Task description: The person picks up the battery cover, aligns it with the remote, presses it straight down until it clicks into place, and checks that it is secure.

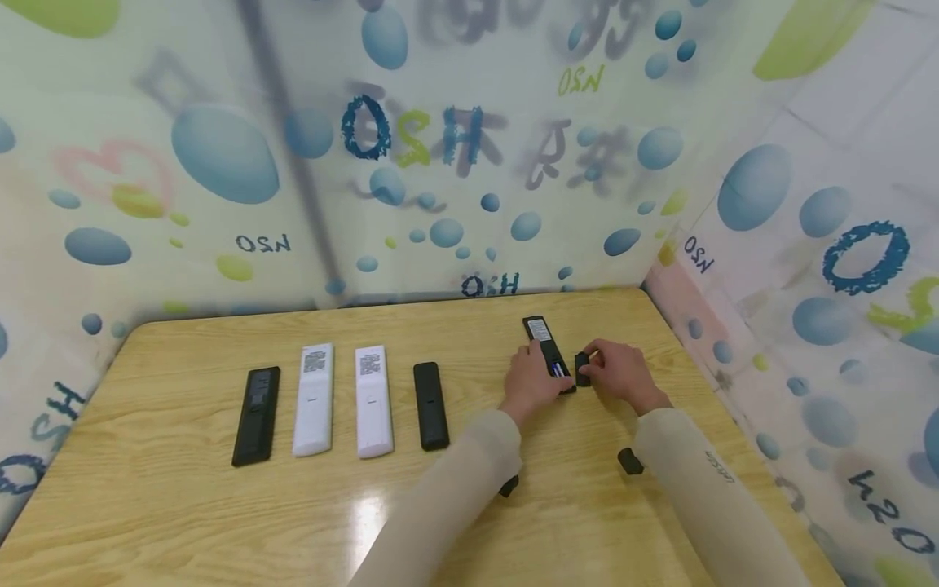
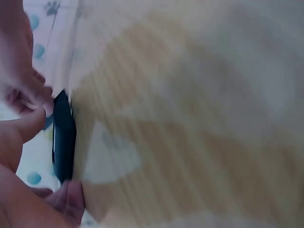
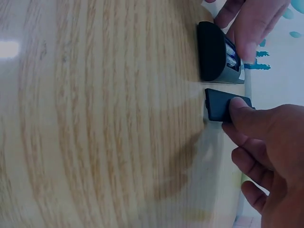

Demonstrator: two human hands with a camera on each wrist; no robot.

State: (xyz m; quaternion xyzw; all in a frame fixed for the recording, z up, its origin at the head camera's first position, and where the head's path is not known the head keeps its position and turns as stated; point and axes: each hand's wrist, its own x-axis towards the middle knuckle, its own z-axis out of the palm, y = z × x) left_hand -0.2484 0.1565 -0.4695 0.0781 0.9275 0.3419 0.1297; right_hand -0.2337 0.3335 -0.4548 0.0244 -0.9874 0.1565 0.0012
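A black remote control point(image 1: 539, 329) lies face down near the table's far right part, a pale label on its back. Its battery compartment is uncovered, and batteries point(image 3: 231, 58) show inside it in the right wrist view. My left hand point(image 1: 531, 380) grips this remote around its sides, the thumb near the compartment end. Just to the right, my right hand point(image 1: 620, 372) pinches a small black battery cover point(image 3: 219, 105) between thumb and fingers. The cover is beside the remote, apart from it, close to the tabletop.
Left of the hands lie a black remote point(image 1: 430, 406), two white remotes point(image 1: 375, 408) and another black remote point(image 1: 257, 416). One small black piece point(image 1: 630, 461) is by the right sleeve; another point(image 1: 509, 487) is partly hidden by the left sleeve. A patterned wall point(image 1: 440, 204) borders the wooden table point(image 1: 147, 489).
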